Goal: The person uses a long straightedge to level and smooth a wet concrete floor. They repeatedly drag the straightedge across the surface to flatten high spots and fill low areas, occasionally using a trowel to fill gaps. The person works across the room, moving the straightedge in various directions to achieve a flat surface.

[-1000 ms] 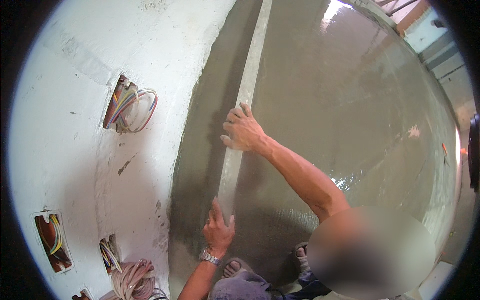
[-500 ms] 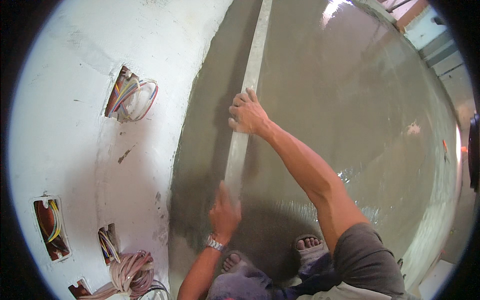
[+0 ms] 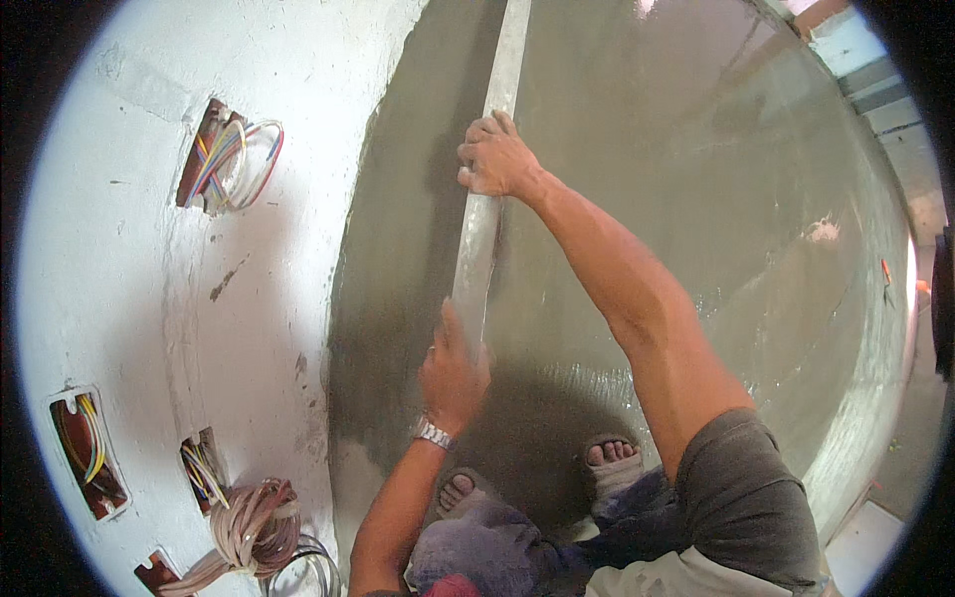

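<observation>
A long, pale straightedge [image 3: 477, 244] lies along the wet grey cement floor [image 3: 716, 229], running from near my body toward the top of the picture. My right hand [image 3: 497, 154] grips its upper part with fingers curled over it. Lower down, my left hand [image 3: 453, 373], slightly smeared, holds the same bar, a metal watch at the wrist. A darker shadow lies along the bar's left side. My sandalled feet [image 3: 612, 453] stand on the grey surface just below.
At the left is a white wall [image 3: 259, 328] with open wiring boxes [image 3: 90, 453] and wire loops [image 3: 239, 159]. Coiled cables [image 3: 259, 527] bunch at its lower part. A small orange object [image 3: 885, 274] and pale structures [image 3: 885, 114] show along the far right.
Both hands have shifted up the picture, away from my body, while staying on the bar. The wall boxes appear slightly higher and farther left in the view.
</observation>
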Demonstrator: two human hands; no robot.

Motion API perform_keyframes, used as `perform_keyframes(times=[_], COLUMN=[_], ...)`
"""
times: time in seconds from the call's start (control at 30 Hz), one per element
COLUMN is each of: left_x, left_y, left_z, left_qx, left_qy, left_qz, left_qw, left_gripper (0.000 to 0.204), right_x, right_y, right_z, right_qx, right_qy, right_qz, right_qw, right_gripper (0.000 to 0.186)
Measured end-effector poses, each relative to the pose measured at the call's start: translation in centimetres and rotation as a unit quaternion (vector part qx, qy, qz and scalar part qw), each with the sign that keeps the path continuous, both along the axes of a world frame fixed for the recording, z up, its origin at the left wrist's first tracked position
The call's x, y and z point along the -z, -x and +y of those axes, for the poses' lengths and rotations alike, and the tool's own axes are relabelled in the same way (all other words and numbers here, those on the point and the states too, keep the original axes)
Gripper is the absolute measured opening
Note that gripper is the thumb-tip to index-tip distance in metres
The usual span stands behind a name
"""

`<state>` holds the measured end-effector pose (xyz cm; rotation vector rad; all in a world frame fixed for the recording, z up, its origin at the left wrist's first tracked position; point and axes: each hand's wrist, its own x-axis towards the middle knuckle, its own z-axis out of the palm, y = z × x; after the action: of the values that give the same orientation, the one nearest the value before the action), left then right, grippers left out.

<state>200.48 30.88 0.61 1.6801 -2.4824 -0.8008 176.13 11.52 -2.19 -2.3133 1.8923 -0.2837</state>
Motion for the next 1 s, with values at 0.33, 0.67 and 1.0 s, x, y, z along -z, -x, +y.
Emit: perform_keyframes(times=[0.33,0.67,1.0], left_x=[0.6,0.2,0.8], left_y=[-2.2,1.9,-0.3], left_z=[6.0,1.8,7.1], left_qx=[0.008,0.024,0.017], left_qy=[0.003,0.035,0.027], left_qz=[0.04,0.053,0.067], left_qw=[0.999,0.998,0.997], left_gripper=[0.092,0.085,0.085], right_x=[-0.3,-0.8,-1.8], right_y=[-1.9,1.9,-0.6], right_z=[6.1,1.9,7.1], right_qx=[-0.025,0.012,-0.016], right_qy=[0.003,-0.004,-0.042], right_qz=[0.005,0.019,0.006], right_qw=[1.0,1.0,0.999], right_gripper=[0.043,0.039,0.039])
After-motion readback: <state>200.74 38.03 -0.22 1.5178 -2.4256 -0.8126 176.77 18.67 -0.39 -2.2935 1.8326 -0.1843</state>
